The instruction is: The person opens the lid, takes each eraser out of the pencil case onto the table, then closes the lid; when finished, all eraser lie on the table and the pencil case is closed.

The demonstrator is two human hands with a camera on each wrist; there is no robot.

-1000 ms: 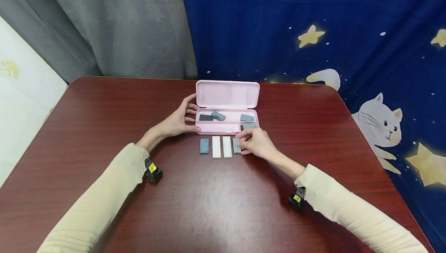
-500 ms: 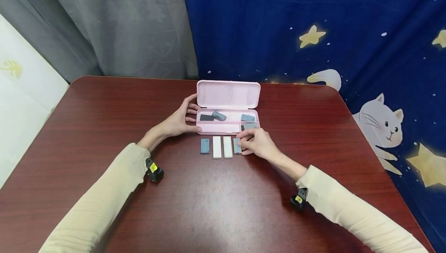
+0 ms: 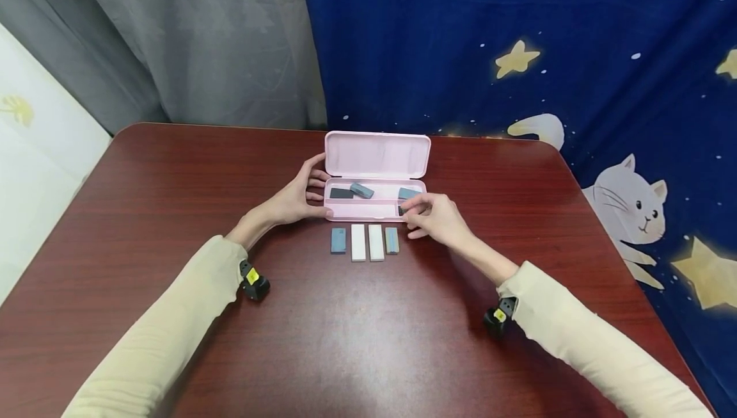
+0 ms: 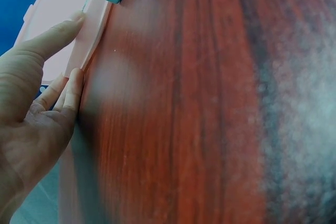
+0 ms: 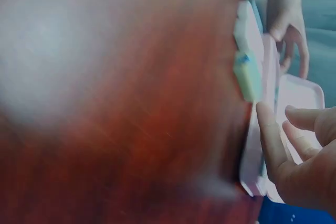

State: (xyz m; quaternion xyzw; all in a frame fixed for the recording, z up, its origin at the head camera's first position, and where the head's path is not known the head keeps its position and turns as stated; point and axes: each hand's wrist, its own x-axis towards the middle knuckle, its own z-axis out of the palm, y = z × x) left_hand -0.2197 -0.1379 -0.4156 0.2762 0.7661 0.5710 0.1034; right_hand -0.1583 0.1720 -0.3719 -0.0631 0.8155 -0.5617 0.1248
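An open pink pencil case (image 3: 361, 212) stands on the table. My left hand (image 3: 292, 199) holds its left end, thumb at the front corner and fingers along the side. My right hand (image 3: 439, 218) is over the small right front compartment, fingers bent loosely and fingertips apart in the right wrist view. A dark block (image 3: 401, 210) there is mostly hidden by the fingers. In front of the case lie a blue eraser-like block (image 3: 338, 241), two white blocks (image 3: 358, 242) and a block with a blue stripe (image 3: 392, 241), side by side in a row.
The case's back compartment has a dark flat piece (image 3: 341, 194), a grey-blue block (image 3: 361, 190) leaning on it and another blue block (image 3: 408, 193) at the right. The raised lid (image 3: 377, 155) stands behind. A curtain (image 3: 403, 53) hangs beyond the table (image 3: 242, 341).
My right hand has let go of the striped block at the row's right end and moved up and right to the case's right front compartment. The left hand stays put.
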